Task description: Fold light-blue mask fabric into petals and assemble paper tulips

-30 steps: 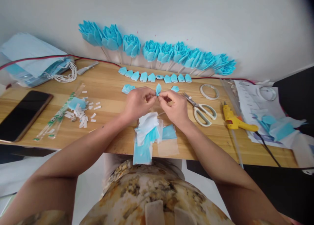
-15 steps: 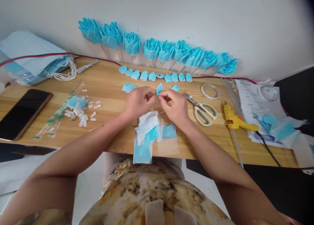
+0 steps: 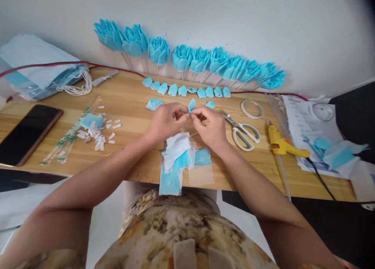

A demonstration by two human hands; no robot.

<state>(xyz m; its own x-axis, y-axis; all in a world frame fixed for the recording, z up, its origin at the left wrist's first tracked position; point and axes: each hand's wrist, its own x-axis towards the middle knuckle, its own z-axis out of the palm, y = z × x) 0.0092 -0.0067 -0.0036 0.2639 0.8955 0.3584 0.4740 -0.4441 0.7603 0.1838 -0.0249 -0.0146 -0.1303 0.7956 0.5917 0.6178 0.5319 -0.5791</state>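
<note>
Between my fingertips stands a small blue fabric petal (image 3: 191,104), folded to a pointed tip. My left hand (image 3: 167,120) pinches it at the lower left, and my right hand (image 3: 210,126) pinches its base from the other side. A thin stick (image 3: 193,135) shows partly below my right hand; its upper end is hidden. Just behind the hands lies a row of folded blue petals (image 3: 173,90). Loose blue pieces (image 3: 154,104) rest beside my left hand. Cut mask fabric (image 3: 175,159) in blue and white is piled in front, overhanging the table edge.
Several blue fabric flowers (image 3: 158,51) on sticks lean against the wall. Scissors (image 3: 242,133), a tape roll (image 3: 252,109) and a yellow glue gun (image 3: 283,144) lie to the right. Leftward are paper scraps (image 3: 96,134), a phone (image 3: 27,134) and a mask stack (image 3: 38,61).
Both hands keep their pinch on the petal, which has shifted very slightly. The whole view has moved a little; nothing else has visibly changed.
</note>
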